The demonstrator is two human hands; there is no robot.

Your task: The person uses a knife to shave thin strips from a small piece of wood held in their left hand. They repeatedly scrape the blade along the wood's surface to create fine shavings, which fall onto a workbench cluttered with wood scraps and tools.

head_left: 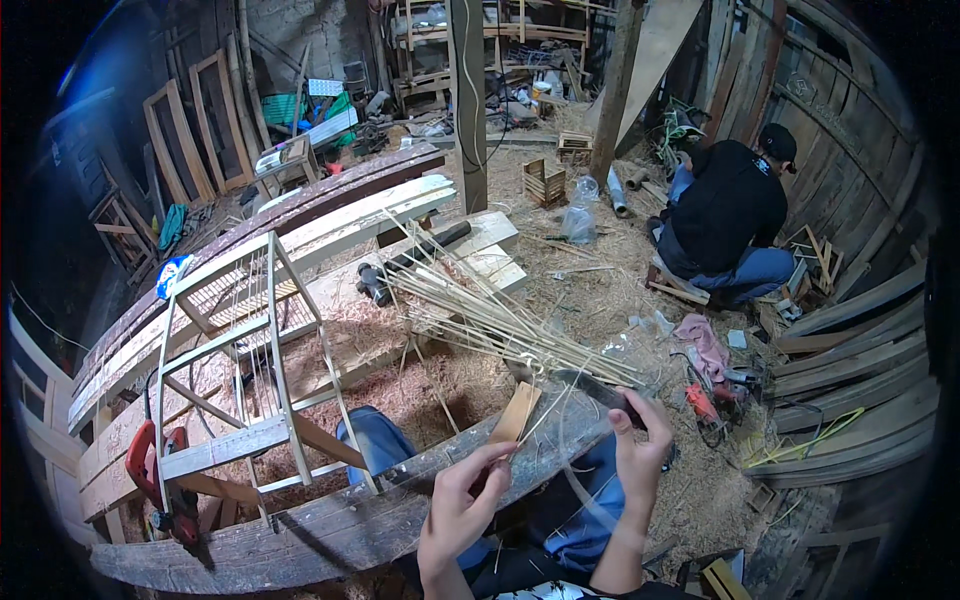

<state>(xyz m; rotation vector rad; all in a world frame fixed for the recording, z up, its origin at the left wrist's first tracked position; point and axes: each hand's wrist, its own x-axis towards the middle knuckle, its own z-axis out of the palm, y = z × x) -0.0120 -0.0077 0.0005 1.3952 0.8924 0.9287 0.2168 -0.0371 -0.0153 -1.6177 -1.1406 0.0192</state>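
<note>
My left hand [465,508] pinches one end of a thin bamboo strip [537,418] over the edge of the weathered wooden bench [350,535]. My right hand [640,442] is closed round a knife [592,388], whose dark, broad blade points left toward the strip; its handle is hidden in my fingers. Beside the strip lies a small flat wooden piece [518,412]. A loose bundle of long, thin bamboo strips [490,315] fans out beyond my hands. A pale, blurred curved strip [572,475] hangs between my forearms.
At left stands a slatted wooden frame [275,350], with a red power tool [150,465] beside it. A hammer [374,285] lies on the planks. Behind the bench rises a post [468,110]. A person in black [725,200] crouches at right, near stacked boards [860,380].
</note>
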